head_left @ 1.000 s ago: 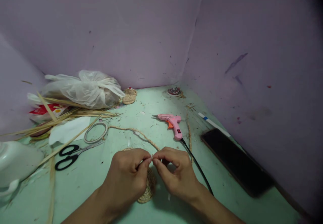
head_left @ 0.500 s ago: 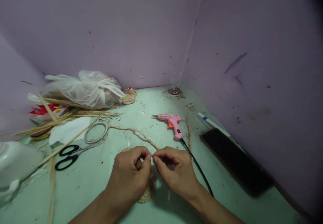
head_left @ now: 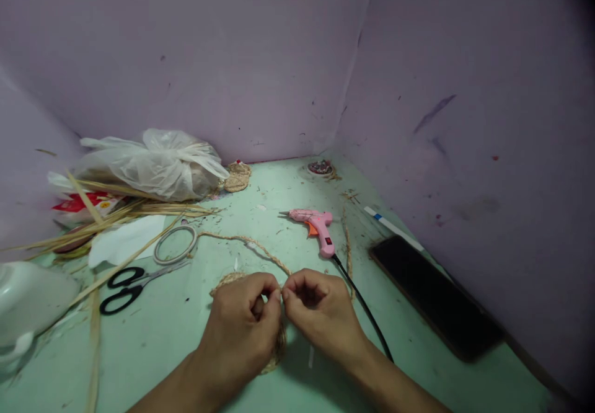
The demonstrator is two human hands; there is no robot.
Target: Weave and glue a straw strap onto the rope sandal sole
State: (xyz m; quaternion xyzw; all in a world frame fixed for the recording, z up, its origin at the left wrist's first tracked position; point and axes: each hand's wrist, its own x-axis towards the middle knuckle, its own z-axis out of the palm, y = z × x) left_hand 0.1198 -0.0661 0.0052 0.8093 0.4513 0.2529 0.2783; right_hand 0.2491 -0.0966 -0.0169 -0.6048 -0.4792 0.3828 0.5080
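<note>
My left hand (head_left: 246,320) and my right hand (head_left: 323,314) meet fingertip to fingertip near the front middle of the table. Thumb and forefinger are pinched together on each; anything between them is too small to make out. Below my left hand lies a woven straw piece (head_left: 225,281), mostly covered by it. A braided straw cord (head_left: 260,250) runs from the left to just behind my right fingertips, where the hand hides it. Just beyond my right hand, a pink glue gun (head_left: 320,224) lies on its side, nozzle pointing left.
Left on the green table are black-handled scissors (head_left: 123,289), a tape roll (head_left: 171,261), straw strips (head_left: 134,209), a white mug (head_left: 35,301) and a tied plastic bag (head_left: 162,168). A dark phone (head_left: 437,298) and the glue gun's black cord (head_left: 367,314) lie right. Purple walls enclose the back and right.
My hands have shifted very slightly, with the fingertips closer together. More of the woven piece's left edge shows beside my left hand. The tools have stayed put.
</note>
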